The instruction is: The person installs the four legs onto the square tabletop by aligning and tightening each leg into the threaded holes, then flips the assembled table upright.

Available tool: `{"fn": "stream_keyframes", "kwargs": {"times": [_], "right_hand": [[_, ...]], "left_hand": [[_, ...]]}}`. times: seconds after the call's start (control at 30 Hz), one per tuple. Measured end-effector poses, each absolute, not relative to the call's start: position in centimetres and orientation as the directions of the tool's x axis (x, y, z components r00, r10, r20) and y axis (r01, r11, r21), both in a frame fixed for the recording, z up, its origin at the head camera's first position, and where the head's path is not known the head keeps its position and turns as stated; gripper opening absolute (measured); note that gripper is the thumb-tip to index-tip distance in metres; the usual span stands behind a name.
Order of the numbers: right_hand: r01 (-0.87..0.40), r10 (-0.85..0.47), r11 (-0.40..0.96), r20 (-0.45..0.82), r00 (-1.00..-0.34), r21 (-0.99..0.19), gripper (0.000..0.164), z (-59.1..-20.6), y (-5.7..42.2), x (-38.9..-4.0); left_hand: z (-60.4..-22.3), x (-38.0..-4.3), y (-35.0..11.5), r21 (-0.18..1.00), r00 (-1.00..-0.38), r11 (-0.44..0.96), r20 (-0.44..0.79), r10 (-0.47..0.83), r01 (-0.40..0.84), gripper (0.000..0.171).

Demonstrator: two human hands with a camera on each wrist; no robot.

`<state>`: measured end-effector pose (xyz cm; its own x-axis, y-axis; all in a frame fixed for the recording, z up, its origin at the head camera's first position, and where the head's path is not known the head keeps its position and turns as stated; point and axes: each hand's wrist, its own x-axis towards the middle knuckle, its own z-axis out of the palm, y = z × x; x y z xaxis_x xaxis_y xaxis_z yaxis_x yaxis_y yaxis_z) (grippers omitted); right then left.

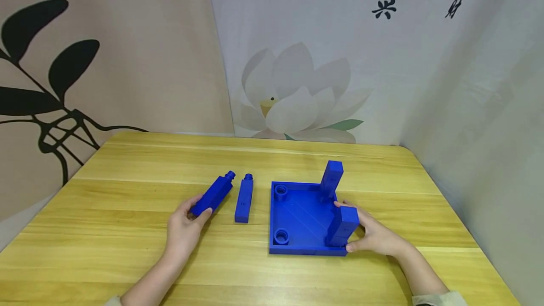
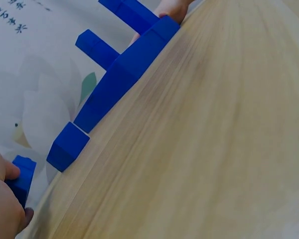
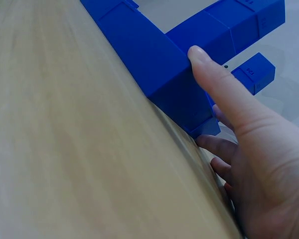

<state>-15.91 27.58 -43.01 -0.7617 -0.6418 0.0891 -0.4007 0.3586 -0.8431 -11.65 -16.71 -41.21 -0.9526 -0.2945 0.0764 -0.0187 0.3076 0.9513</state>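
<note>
My left hand (image 1: 183, 230) grips a blue square leg (image 1: 214, 195) with a round threaded-looking peg at its far end. The leg is tilted, its peg pointing away to the right. Just right of it, a second blue leg (image 1: 244, 200) lies on the table. A square blue tray-like base (image 1: 303, 251) sits farther right, with two legs standing at its right corners: a back leg (image 1: 332, 176) and a front leg (image 1: 343, 225). Round sockets show at the left corners. My right hand (image 1: 376, 234) touches the base's right side, thumb (image 3: 217, 74) at the front corner.
Everything lies on a wooden table (image 1: 106, 202). Behind it hangs a pale curtain (image 1: 170, 51) printed with a lotus, dark leaves and writing. The table's back edge runs along the curtain's foot.
</note>
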Motion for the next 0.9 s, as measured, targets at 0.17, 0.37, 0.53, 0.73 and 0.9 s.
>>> {"fn": "stream_keyframes", "kwargs": {"times": [0.17, 0.37, 0.53, 0.73, 0.9], "right_hand": [[-0.385, -0.637, 0.363, 0.075, -0.767, -0.848, 0.095, -42.9, 27.6, -15.9], [-0.383, -0.639, 0.369, 0.068, -0.766, -0.847, 0.095, -42.9, 27.7, -15.9], [-0.382, -0.644, 0.357, 0.071, -0.762, -0.852, 0.095, -42.9, 27.7, -15.9], [-0.374, -0.647, 0.354, 0.065, -0.76, -0.857, 0.095, -42.8, 27.7, -15.9], [-0.377, -0.641, 0.37, 0.06, -0.765, -0.849, 0.096, -42.8, 27.6, -16.0]], "left_hand": [[-41.0, -11.6, -16.5, 0.965, -0.94, 0.26, 0.114, -0.32, 0.029, 0.04], [-40.5, -11.4, -16.1, 0.974, -0.925, 0.213, 0.147, -0.349, 0.075, 0.037], [-40.0, -11.2, -15.7, 0.979, -0.922, 0.18, 0.156, -0.355, 0.096, 0.038], [-38.9, -11.3, -15.0, 0.98, -0.918, 0.151, 0.176, -0.355, 0.129, 0.039], [-37.8, -11.6, -14.4, 0.981, -0.927, 0.112, 0.185, -0.325, 0.157, 0.041]]}}
